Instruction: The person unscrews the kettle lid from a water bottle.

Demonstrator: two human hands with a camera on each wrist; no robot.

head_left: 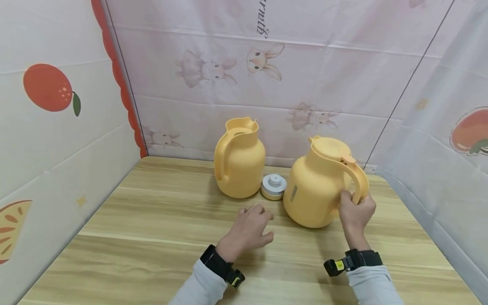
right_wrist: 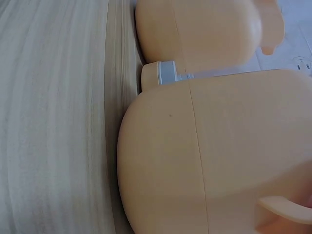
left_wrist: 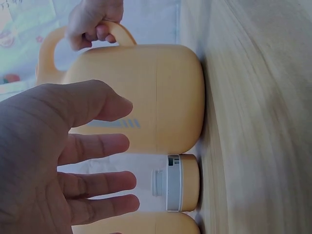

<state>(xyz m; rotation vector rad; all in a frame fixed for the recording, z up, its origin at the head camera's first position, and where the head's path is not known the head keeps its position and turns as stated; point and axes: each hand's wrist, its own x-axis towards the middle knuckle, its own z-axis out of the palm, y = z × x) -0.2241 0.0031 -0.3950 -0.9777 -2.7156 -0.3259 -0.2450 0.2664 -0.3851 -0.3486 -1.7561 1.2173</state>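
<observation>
Two yellow vacuum jugs are in the head view. The right-hand jug [head_left: 314,190] has its lid [head_left: 331,147] on, and my right hand [head_left: 356,212] grips its handle from the right side. Its base is at or very close to the tabletop; I cannot tell whether it touches. Further left, the other jug [head_left: 244,165] stands upright with its mouth uncovered. A grey-and-yellow lid [head_left: 273,186] lies between the jugs, grey stopper side up. My left hand [head_left: 249,228] hovers before the lid and jugs, holding nothing. In the left wrist view its fingers [left_wrist: 105,185] are spread and fairly straight.
Everything stands on a wood-grain table [head_left: 126,237]. Printed cloth walls enclose it: a pink rabbit-patterned one [head_left: 228,93] behind, fruit-printed ones at left [head_left: 57,148] and right [head_left: 438,169]. The uncovered jug is close to the back wall.
</observation>
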